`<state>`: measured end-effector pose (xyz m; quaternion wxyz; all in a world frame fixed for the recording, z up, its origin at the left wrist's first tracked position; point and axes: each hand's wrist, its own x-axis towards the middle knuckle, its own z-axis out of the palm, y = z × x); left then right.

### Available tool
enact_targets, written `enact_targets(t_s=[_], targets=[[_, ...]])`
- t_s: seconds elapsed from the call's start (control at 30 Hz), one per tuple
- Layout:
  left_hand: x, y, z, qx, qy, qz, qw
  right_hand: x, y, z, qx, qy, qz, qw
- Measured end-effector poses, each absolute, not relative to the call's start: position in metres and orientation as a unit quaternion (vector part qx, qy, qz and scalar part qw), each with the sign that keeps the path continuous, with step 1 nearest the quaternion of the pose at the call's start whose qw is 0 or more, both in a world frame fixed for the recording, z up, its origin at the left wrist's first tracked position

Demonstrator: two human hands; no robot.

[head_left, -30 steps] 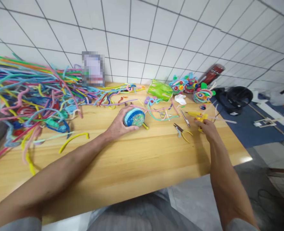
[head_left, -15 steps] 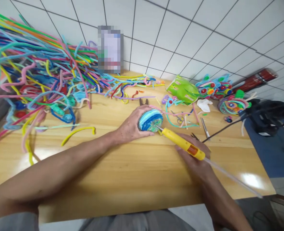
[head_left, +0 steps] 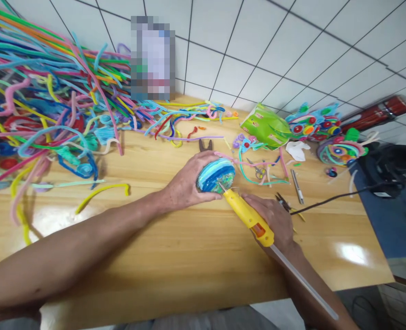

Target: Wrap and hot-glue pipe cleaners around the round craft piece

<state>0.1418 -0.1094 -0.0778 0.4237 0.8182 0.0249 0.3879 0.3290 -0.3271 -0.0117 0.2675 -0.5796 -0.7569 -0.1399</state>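
Note:
My left hand [head_left: 185, 182] is wrapped round a round piece banded in blue and light-blue pipe cleaner [head_left: 212, 176], holding it just above the table with its greenish underside tilted toward me. In my right hand [head_left: 273, 219] is a yellow hot glue gun [head_left: 247, 214], a long clear glue stick jutting from its rear. The gun's metal nozzle touches, or nearly touches, the speckled green-and-blue face of the round piece. Fingers of the right hand are partly hidden behind the gun's body. Pliers with dark jaws [head_left: 205, 145] lie just behind the left hand.
A big heap of coloured pipe cleaners [head_left: 61, 105] covers the left. Toward the back right are a green packet [head_left: 266, 127], finished colourful crafts [head_left: 340, 151], scissors [head_left: 259, 172], a pen [head_left: 297, 186] and cutters [head_left: 283, 201]. A black cord [head_left: 333, 199] crosses the right side.
The glue gun has shifted left and turned steeper, its nozzle now further across the green face of the round piece. The left hand keeps its hold. The camera view has shifted slightly.

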Motion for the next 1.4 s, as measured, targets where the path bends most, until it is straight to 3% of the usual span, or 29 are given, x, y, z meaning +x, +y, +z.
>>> enact_targets(t_s=[1.4], targets=[[0.1412, -0.1097, -0.0778, 0.820, 0.025, 0.387, 0.421, 0.3274, -0.3310, -0.0074, -0.599, -0.749, -0.129, 0.250]])
